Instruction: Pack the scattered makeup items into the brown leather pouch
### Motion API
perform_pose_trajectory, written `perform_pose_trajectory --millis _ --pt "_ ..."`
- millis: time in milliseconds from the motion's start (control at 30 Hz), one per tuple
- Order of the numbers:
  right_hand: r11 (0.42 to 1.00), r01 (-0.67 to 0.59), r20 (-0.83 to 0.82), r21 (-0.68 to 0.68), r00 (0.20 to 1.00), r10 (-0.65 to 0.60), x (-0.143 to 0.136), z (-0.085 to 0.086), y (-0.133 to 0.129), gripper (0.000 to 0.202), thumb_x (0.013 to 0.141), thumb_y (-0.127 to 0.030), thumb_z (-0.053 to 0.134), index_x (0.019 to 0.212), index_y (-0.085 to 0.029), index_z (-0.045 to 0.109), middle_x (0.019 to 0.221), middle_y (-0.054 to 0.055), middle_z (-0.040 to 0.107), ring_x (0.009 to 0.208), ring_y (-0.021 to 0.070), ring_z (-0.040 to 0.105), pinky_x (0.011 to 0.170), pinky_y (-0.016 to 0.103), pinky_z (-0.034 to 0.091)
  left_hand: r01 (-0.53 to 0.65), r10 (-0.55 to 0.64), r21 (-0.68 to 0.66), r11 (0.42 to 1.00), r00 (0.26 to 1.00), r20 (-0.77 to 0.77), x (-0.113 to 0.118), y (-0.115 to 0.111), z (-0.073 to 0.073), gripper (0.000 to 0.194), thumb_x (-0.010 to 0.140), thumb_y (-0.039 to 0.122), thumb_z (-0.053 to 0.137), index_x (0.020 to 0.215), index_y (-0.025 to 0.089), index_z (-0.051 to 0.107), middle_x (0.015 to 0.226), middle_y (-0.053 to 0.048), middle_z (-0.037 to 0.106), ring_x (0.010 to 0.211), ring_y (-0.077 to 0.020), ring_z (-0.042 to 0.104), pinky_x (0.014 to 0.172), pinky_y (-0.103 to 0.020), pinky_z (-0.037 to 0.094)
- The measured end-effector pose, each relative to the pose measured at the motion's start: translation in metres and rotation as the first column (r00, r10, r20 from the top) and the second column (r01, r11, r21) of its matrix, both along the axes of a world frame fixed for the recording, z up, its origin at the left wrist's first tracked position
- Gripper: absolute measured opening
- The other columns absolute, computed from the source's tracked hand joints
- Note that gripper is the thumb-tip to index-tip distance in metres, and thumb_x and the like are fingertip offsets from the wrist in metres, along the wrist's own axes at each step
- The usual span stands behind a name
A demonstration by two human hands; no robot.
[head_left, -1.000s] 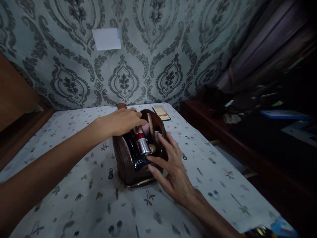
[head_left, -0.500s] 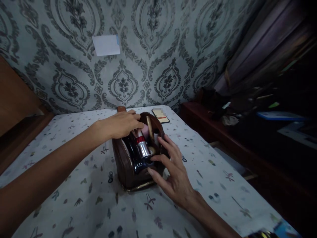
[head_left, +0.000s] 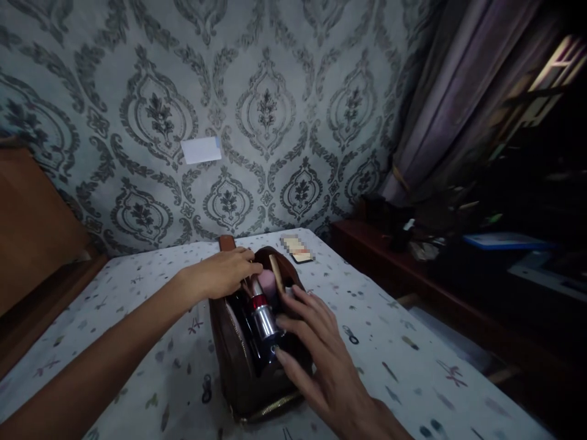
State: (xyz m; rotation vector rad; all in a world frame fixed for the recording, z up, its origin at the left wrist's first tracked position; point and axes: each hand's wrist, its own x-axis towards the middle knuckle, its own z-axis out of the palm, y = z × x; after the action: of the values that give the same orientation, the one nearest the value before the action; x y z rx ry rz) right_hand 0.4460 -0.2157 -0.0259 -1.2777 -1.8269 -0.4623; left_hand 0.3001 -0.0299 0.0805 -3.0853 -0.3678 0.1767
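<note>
A brown zip bag [head_left: 235, 373] stands unzipped on the white printed cloth. Inside it lies a silver bottle with a red band [head_left: 266, 322], tilted, among dark glossy items [head_left: 250, 333]. Farther back in the bag are a pink rounded item [head_left: 267, 282] and a tan curved piece [head_left: 276, 273]. My left hand [head_left: 224, 272] is bent over the far left rim, its fingers curled on the bag's edge. My right hand [head_left: 316, 342] reaches over the right side with fingers apart, the tips close to the silver bottle. Whether those tips touch it is unclear.
A phone [head_left: 298, 249] lies on the cloth behind the bag. To the left is a brown wooden box-like piece [head_left: 36, 226]. A dark red ledge [head_left: 367, 244] holds clutter at the right, below a purple curtain [head_left: 440, 104]. A white card [head_left: 202, 150] is on the patterned wall.
The view has tilted up, so the bag and hands sit lower in it. My right hand has moved a little farther over the bag's contents. My left hand stays at the rim.
</note>
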Motion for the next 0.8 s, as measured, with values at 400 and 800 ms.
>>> perform_pose_trajectory --millis 400,800 --pt "0.996 0.065 0.054 -0.068 0.997 -0.061 0.004 0.026 0.021 0.031 0.09 -0.021 0.063 0.121 -0.021 0.057 0.108 0.008 0.073 0.101 0.0262 0.069 0.101 0.056 0.044 0.04 -0.033 -0.149 0.988 0.998 0.047 0.0 0.008 0.001 0.026 0.089 0.018 0.066 0.114 0.023 0.059 0.115 -0.005 0.063 0.11 -0.0214 0.06 0.091 -0.027 0.045" --pt "0.961 0.203 -0.076 0.187 0.978 -0.192 0.016 0.033 0.02 0.02 0.096 -0.018 0.061 0.114 -0.021 0.068 0.104 0.007 0.077 0.095 0.0216 0.074 0.088 0.035 0.061 -0.325 0.326 -0.086 0.942 0.945 0.008 0.001 0.016 0.001 0.032 0.086 0.036 0.064 0.113 0.019 0.059 0.102 -0.008 0.07 0.096 -0.0267 0.066 0.073 -0.029 0.047"
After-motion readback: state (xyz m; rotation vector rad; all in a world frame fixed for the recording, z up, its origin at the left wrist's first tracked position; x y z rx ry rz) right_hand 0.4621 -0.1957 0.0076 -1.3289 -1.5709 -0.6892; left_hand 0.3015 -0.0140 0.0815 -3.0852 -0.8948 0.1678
